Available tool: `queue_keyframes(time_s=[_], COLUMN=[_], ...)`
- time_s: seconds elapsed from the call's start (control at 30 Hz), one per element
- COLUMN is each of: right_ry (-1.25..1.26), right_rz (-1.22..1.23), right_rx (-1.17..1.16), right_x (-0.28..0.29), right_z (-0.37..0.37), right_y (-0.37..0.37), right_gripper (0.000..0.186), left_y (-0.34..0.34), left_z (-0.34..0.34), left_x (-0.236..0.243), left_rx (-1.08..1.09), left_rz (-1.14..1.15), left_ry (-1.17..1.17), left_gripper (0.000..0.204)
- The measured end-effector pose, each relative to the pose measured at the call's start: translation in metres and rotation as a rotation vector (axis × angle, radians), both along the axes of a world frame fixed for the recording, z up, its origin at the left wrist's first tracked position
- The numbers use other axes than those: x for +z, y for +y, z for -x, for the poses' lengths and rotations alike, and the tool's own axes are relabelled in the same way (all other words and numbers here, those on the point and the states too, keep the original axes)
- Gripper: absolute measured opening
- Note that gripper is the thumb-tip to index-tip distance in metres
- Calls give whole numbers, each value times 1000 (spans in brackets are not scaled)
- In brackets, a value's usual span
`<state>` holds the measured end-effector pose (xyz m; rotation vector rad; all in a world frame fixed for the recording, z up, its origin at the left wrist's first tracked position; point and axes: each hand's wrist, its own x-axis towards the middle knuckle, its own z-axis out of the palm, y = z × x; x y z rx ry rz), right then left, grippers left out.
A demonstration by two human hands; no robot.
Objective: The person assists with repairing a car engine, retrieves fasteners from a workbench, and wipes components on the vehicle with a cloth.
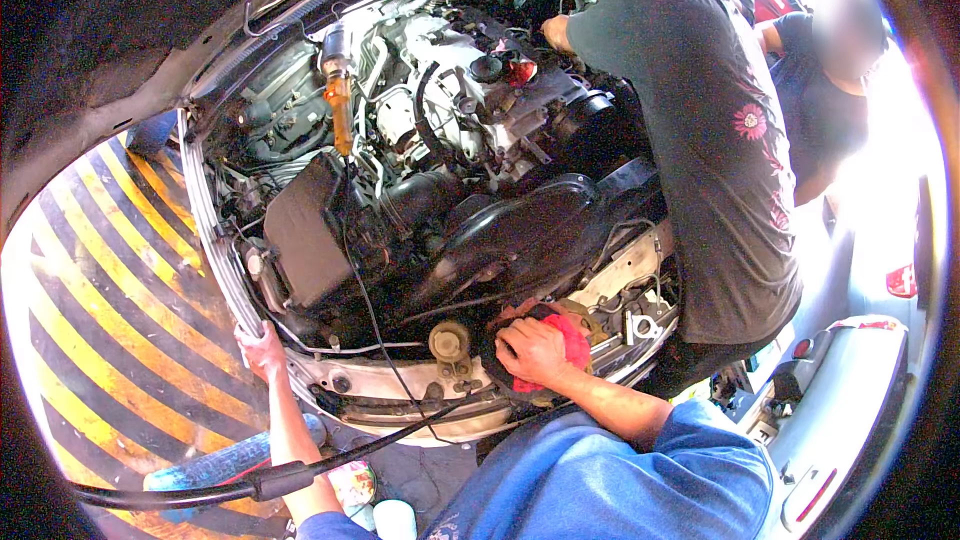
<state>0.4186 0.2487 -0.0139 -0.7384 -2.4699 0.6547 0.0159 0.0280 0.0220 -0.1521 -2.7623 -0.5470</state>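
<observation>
Biggest thing here is an open engine bay (480, 100), all dull silver castings, ribbed hoses and grimy metal. Left of it there's smooth floor with diagonal yellow-and-black stripes (110, 270). A co-worker in a dark grey cotton tee with pink flowers (710, 180) leans in from the right, one arm reaching over the engine. Up front sits a long, glossy, curvy black plastic duct (525, 215), and beside it a boxy matte dark air-filter housing (305, 230). Past that hangs a tube-shaped work lamp, silver up top, see-through orange below (338, 90), with a thin black cable trailing down. Then a round, tan, disc-shaped horn (449, 342) on the pale front panel. Just right of it is the soft, crumpled red cloth (572, 338), bunched at the front edge under the right hand (535, 350), fingers curled over it. The left hand (262, 350) is wrapped around the bay's pale metal side edge (222, 265); can't tell how tightly.
</observation>
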Motion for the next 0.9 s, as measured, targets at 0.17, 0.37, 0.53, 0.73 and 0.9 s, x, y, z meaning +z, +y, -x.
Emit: queue_keyframes(time_s=[0.17, 0.37, 0.53, 0.73, 0.9], right_ry=[28, 37, 31, 32, 38], right_rz=[-3, -13, -18, -11, -20], right_rx=[-1, -2, -11, -9, 0], right_x=[0, -2, -2, -2, -5], right_z=[0, 0, 1, 0, 1], right_y=[0, 0, 0, 0, 0], right_gripper=[12, 12, 12, 12, 12], left_y=[0, 0, -2, -2, 0], left_z=[-1, 2, 4, 3, 2], left_x=[0, 0, -3, -3, -1], left_rx=[11, 30, 35, 7, 29], left_rz=[20, 17, 26, 18, 40], left_ry=[7, -23, -23, 17, 0], left_gripper=[54, 55, 56, 57, 57])
